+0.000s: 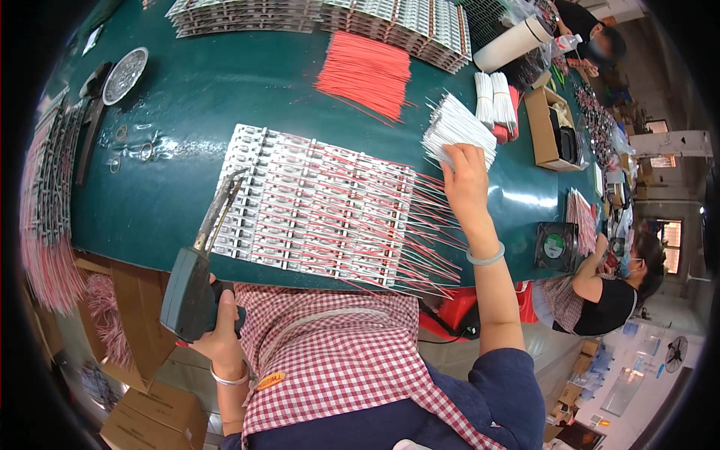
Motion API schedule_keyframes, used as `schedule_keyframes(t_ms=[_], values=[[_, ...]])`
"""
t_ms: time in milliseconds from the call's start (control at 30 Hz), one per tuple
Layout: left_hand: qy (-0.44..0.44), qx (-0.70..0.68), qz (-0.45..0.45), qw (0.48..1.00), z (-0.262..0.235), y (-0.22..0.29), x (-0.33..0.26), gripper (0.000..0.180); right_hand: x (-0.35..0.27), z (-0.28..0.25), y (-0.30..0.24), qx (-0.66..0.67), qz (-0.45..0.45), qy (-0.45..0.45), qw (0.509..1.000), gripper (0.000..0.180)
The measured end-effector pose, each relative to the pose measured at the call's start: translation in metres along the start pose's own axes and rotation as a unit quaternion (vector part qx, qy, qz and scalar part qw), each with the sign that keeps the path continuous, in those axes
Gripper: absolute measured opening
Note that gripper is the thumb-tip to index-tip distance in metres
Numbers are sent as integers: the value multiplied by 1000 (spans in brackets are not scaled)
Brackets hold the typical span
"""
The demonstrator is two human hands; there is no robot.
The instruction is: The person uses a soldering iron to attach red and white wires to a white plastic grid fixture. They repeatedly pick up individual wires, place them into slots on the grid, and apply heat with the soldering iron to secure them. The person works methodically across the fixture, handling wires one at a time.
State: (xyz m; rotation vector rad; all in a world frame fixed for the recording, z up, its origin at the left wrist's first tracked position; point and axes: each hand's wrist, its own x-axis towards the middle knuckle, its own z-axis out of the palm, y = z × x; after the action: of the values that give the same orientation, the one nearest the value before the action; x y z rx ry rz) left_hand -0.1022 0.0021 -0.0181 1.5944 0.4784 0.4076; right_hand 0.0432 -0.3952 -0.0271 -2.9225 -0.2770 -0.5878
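Observation:
My left hand [222, 334] is wrapped round the handle of a dark grey-green soldering gun [187, 289]. Its thin metal tip reaches over the left part of a white panel of small circuit boards [292, 202]. Red and white wires [427, 225] lie in rows across that panel, and their loose ends stick out past its right edge. At the near edge of a pile of white wires [456, 124], the fingertips of my right hand [469, 184] are pinched together on a white wire. Just how many strands are between them is hidden.
Beyond the panel lie red wires [364, 75] and stacked board panels [397, 26]. A bottle [514, 43], bundled white wires [495, 101], an open carton [551, 127] and a fan [556, 246] line the right. At left are a metal dish [125, 76] and wired panels [49, 187]. Two co-workers sit rightward.

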Motion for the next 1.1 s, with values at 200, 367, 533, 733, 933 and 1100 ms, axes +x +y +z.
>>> schedule_keyframes(t_ms=[200, 367, 533, 733, 933, 1100], values=[[21, 0, 11, 1000, 7, 9, -14, 36, -2, -15, -4, 39, -12, -6, 999, 36], [1, 4, 21, 1000, 12, 9, -17, 38, 2, 12, 13, -21, -73, 59, 995, 17], [-9, 18, 44, 999, 11, 16, -13, 38, 7, 18, 12, -16, -60, 81, 995, 10], [3, 9, -6, 1000, 19, 14, -7, 36, 7, 10, 13, 9, -33, 79, 996, 15], [-12, 9, -20, 1000, 18, 10, 11, 36, 39, -35, -4, 24, -65, 41, 997, 25], [-5, -30, 9, 999, 24, 18, 25, 34, 85, -54, -54, -100, -221, -94, 966, 16]])
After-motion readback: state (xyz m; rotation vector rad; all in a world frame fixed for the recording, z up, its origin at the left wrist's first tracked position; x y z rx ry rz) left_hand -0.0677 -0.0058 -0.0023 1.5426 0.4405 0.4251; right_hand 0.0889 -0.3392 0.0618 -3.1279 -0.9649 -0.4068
